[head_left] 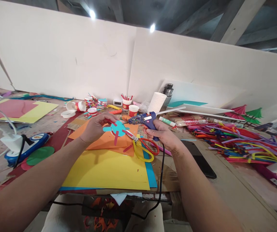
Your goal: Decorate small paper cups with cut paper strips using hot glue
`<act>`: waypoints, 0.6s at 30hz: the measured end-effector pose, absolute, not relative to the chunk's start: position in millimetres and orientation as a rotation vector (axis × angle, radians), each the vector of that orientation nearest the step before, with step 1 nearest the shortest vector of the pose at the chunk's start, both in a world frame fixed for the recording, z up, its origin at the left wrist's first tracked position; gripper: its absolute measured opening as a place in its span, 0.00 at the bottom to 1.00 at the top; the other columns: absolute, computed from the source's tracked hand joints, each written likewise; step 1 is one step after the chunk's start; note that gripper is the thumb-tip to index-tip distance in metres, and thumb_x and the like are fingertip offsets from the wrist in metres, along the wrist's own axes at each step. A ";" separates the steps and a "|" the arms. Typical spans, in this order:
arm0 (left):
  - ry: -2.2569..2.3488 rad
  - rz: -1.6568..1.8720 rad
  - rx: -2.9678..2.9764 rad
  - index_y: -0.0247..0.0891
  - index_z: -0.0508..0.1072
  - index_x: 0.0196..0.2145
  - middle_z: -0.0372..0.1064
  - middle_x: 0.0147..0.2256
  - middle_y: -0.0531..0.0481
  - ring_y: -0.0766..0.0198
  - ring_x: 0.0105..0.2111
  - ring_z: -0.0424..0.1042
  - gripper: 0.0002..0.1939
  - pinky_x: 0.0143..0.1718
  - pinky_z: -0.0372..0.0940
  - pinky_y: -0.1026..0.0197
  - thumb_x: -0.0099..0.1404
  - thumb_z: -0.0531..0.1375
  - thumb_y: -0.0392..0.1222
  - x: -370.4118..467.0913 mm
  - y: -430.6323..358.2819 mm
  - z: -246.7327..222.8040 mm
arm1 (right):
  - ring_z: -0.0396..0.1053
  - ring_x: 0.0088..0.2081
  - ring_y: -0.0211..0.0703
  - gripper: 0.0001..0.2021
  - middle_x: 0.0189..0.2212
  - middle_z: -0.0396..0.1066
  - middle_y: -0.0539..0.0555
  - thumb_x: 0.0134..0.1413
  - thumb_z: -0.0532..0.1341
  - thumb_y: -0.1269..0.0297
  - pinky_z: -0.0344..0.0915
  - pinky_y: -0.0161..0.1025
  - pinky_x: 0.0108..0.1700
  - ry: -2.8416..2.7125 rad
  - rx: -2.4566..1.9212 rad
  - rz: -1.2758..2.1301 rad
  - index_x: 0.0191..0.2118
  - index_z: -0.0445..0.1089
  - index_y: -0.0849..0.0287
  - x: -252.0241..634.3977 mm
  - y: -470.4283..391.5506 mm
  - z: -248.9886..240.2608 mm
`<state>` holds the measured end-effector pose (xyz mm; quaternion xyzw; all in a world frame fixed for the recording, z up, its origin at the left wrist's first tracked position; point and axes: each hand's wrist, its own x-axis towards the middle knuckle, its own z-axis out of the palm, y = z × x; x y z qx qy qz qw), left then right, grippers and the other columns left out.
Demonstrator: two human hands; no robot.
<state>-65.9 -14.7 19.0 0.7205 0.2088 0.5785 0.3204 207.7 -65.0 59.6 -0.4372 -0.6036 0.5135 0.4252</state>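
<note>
My left hand (101, 125) is closed on a blue paper cutout (119, 128) with red and blue paper strips sticking out around its edge. In my right hand (161, 133) is a dark blue hot glue gun (150, 121), a white glue stick poking from its back. Its nozzle points left, close to the cutout; whether it touches I cannot tell. Below lie scissors (144, 151) with yellow and red handles, on orange paper (106, 143) and yellow paper (104, 170). The gun's black cord (162, 174) hangs over the table edge.
Paper cups (133, 111), a tall stack of white cups (156, 103) and a bottle (168, 92) stand at the back. Many pipe cleaners (244, 141) and a black phone (198, 158) lie right. A blue power strip (27, 149) sits left.
</note>
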 end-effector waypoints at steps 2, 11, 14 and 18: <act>0.552 1.515 1.895 0.37 0.76 0.31 0.76 0.36 0.41 0.58 0.39 0.76 0.09 0.36 0.72 0.58 0.54 0.70 0.41 -66.2 -14.3 18.6 | 0.58 0.26 0.35 0.15 0.25 0.66 0.46 0.43 0.69 0.57 0.55 0.36 0.30 -1.520 -1.100 1.275 0.34 0.66 0.56 208.1 -64.2 59.2; 0.553 1.527 1.857 0.38 0.75 0.31 0.76 0.36 0.42 0.58 0.37 0.76 0.13 0.35 0.72 0.59 0.51 0.72 0.45 -66.4 -14.6 19.9 | 0.60 0.27 0.36 0.12 0.23 0.65 0.45 0.45 0.67 0.59 0.57 0.35 0.30 -1.637 -1.212 1.063 0.34 0.66 0.56 216.6 -54.2 50.1; 0.632 1.541 1.800 0.38 0.74 0.31 0.76 0.38 0.43 0.57 0.38 0.76 0.17 0.36 0.72 0.58 0.48 0.73 0.48 -66.1 -12.7 18.6 | 0.62 0.24 0.38 0.10 0.20 0.65 0.46 0.49 0.64 0.59 0.57 0.36 0.28 -1.598 -1.335 0.984 0.30 0.63 0.56 226.0 -38.5 33.6; 0.722 1.538 1.804 0.39 0.75 0.32 0.76 0.38 0.44 0.56 0.39 0.76 0.19 0.38 0.72 0.58 0.46 0.73 0.51 -66.7 -8.1 14.7 | 0.66 0.26 0.43 0.08 0.22 0.68 0.53 0.53 0.61 0.60 0.60 0.39 0.30 -1.704 -1.734 0.650 0.28 0.65 0.57 240.5 -16.9 9.7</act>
